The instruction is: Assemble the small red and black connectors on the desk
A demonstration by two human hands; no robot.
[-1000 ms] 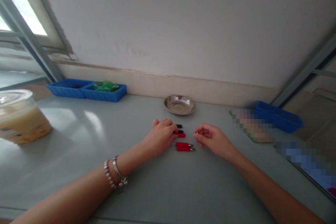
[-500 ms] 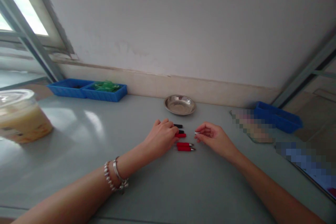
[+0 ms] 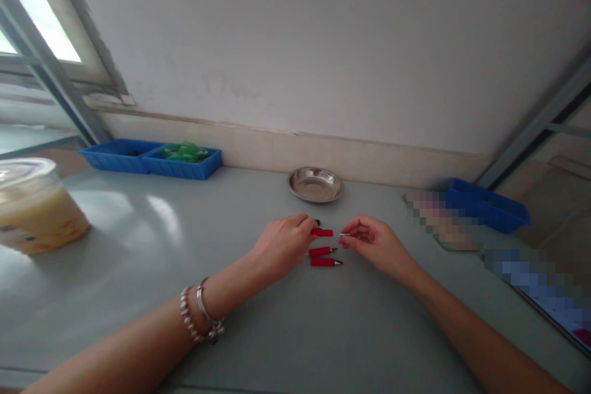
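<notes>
My left hand [image 3: 282, 245] is closed on a red pen barrel [image 3: 325, 233], whose end points right. Facing it across a small gap, my right hand [image 3: 376, 243] pinches a small silver pen tip [image 3: 344, 234]. Just in front of the barrel lie two red pens, one [image 3: 321, 252] slightly tilted and the other [image 3: 324, 262] nearer me, both with silver tips to the right. Behind my left fingers a black piece [image 3: 317, 222] shows its end; the rest of it is hidden.
A round steel dish [image 3: 316, 186] stands by the wall. Blue trays [image 3: 184, 170] at back left hold green pieces [image 3: 184, 152]. A lidded plastic tub [image 3: 44, 221] is at far left. To the right are a blue box [image 3: 489, 208] and two blurred flat objects.
My left hand has picked up the red barrel and brought it a little right, towards the tip in my right hand. The upper of the two lying pens has shifted and tilted slightly.
</notes>
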